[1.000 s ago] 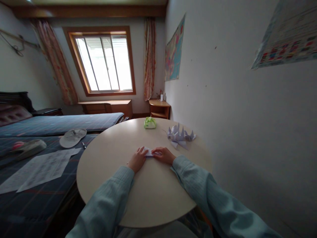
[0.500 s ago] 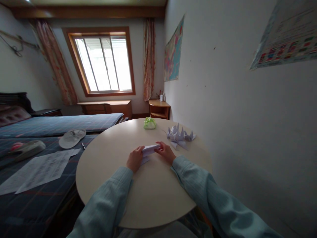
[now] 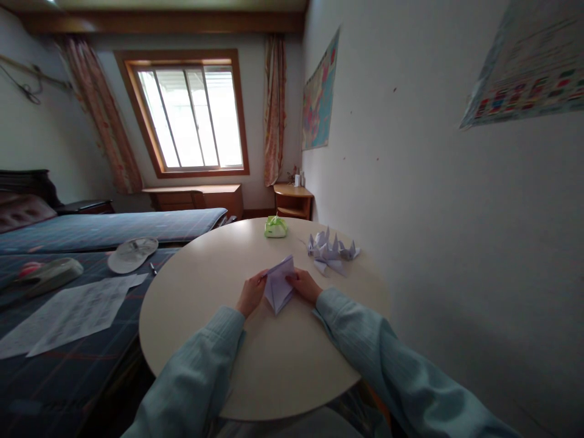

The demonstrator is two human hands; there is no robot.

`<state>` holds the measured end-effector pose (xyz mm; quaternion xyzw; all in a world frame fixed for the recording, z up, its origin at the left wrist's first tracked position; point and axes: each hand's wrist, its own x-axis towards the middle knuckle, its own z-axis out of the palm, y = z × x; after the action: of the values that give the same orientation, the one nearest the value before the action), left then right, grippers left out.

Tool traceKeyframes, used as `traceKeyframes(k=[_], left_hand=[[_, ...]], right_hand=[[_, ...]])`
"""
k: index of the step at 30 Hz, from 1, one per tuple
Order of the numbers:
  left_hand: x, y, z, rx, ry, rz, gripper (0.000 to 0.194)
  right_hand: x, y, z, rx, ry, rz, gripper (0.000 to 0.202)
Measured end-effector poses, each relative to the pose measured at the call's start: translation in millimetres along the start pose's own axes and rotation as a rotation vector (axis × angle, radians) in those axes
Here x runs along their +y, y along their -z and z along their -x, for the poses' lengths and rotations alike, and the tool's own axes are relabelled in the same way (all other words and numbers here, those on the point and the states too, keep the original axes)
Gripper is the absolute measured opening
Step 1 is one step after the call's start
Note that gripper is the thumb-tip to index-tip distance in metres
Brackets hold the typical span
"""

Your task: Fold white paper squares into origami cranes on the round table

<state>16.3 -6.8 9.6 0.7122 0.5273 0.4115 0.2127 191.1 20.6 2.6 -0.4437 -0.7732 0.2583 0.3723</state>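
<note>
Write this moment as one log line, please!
left hand: holds paper at left | right hand: holds paper at right | paper: folded | folded pieces: on table, right | pack: near far edge

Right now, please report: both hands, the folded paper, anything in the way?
Left hand, right hand: both holding folded paper. Paper figures: beyond right hand, apart, not in the way.

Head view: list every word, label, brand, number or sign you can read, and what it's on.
No text is legible.
Wall poster: printed lines above small flags, too blurred.
Map: any lettering too small.
Printed sheets on the near bed: print visible, unreadable.
Green packet: any label too small.
Folded paper: no writing discernible.
</note>
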Motion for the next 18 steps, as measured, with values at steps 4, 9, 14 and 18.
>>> traceKeyframes(k=[4, 9, 14, 18], left_hand=[[-6.5, -1.8, -2.2, 0.026, 0.024, 0.098, 0.035], [-7.6, -0.8, -3.6, 0.071, 0.030, 0.153, 0.034], [-7.3, -1.2, -2.6, 0.057, 0.018, 0.198, 0.033], [-8.6, -3.1, -2.2, 0.055, 0.037, 0.221, 0.033]], right_hand=[[8.1, -0.7, -2.6, 0.044, -0.010, -0.054, 0.020], [9.7, 0.2, -3.1, 0.066, -0.007, -0.101, 0.020], [5.6, 2.5, -2.3, 0.075, -0.021, -0.097, 0.017], [10.0, 1.0, -3.1, 0.067, -0.053, -0.158, 0.020]])
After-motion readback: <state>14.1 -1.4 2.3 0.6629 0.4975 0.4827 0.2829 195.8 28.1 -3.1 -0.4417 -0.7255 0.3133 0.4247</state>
